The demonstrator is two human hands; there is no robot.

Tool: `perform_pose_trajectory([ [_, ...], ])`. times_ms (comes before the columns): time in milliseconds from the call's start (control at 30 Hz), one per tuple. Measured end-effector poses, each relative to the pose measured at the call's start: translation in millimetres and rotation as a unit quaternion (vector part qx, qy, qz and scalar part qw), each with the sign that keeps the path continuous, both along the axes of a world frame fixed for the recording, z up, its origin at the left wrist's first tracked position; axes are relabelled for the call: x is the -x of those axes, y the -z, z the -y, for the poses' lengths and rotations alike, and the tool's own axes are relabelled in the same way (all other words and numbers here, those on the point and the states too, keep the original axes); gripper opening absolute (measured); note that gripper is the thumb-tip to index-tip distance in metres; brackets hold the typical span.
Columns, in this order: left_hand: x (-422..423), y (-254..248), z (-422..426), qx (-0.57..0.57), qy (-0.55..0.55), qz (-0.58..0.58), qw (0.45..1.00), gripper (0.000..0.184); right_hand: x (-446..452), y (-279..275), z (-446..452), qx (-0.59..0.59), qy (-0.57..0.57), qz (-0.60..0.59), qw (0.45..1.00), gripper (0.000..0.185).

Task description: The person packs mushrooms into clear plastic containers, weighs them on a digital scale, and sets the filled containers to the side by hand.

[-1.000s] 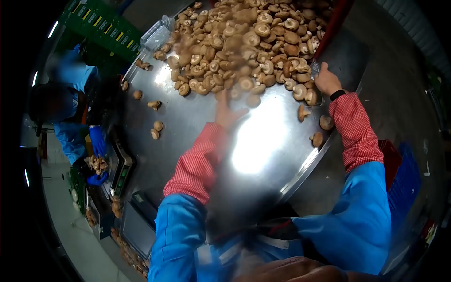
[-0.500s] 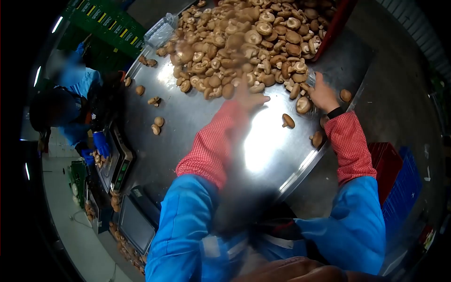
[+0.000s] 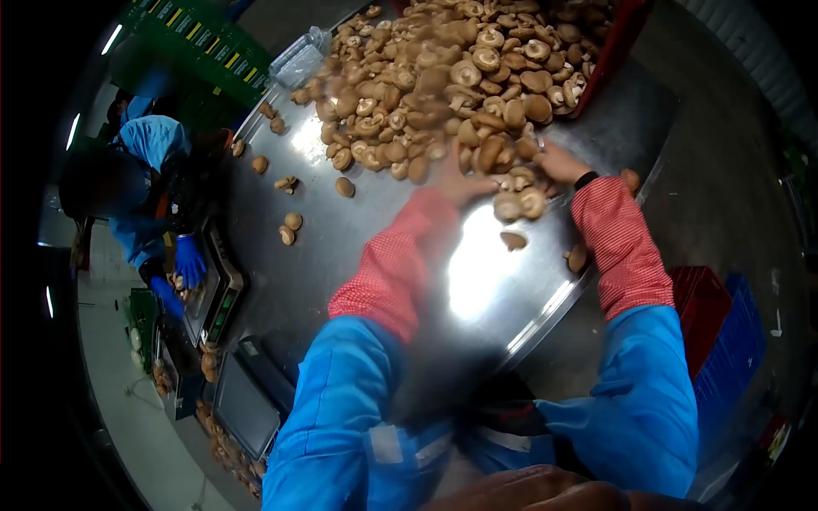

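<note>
A large heap of brown mushrooms covers the far part of the metal table. At the near edge of the heap is my left hand, blurred, with thumb and fingers spread beside several mushrooms. My right hand reaches in from the right against the heap's near right side, its fingertips partly hidden among mushrooms. Between and just below the hands lie a few mushrooms, some blurred. One more mushroom rests closer to me. Whether my right hand grips anything is unclear.
A co-worker in blue gloves handles mushrooms at a scale on the left. A clear plastic tray stack sits at the far left table edge. Green crates stand behind; red and blue crates are at the right.
My right hand has moved left toward my left hand, and mushrooms have gathered between them. The clear container earlier beside my right hand is no longer discernible. The co-worker's hands have shifted slightly.
</note>
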State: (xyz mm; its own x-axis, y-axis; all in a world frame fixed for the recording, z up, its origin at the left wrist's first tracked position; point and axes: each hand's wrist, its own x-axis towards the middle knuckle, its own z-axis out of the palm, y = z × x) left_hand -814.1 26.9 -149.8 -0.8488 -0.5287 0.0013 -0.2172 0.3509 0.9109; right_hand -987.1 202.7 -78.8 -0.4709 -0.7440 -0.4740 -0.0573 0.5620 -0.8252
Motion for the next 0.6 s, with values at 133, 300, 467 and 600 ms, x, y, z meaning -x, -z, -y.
perform_pose_trajectory([
  [133, -16, 21, -15, -0.178, 0.041, -0.146, 0.972, 0.106, -44, 32, 17, 0.067, 0.093, 0.038, 0.993, 0.058],
  [300, -58, -64, -54, 0.132, -0.055, 0.044, 0.989, 0.099, -91, 48, 23, 0.17, 0.187, 0.149, 0.956, 0.045],
  [467, -107, -103, -88, 0.276, -0.029, 0.112, 0.954, 0.095, -142, 60, 20, 0.286, 0.162, 0.27, 0.905, 0.029],
  [600, -157, -96, -92, 0.262, -0.02, -0.017, 0.965, 0.088, -180, 63, 9, 0.267, 0.193, 0.372, 0.868, 0.036],
])
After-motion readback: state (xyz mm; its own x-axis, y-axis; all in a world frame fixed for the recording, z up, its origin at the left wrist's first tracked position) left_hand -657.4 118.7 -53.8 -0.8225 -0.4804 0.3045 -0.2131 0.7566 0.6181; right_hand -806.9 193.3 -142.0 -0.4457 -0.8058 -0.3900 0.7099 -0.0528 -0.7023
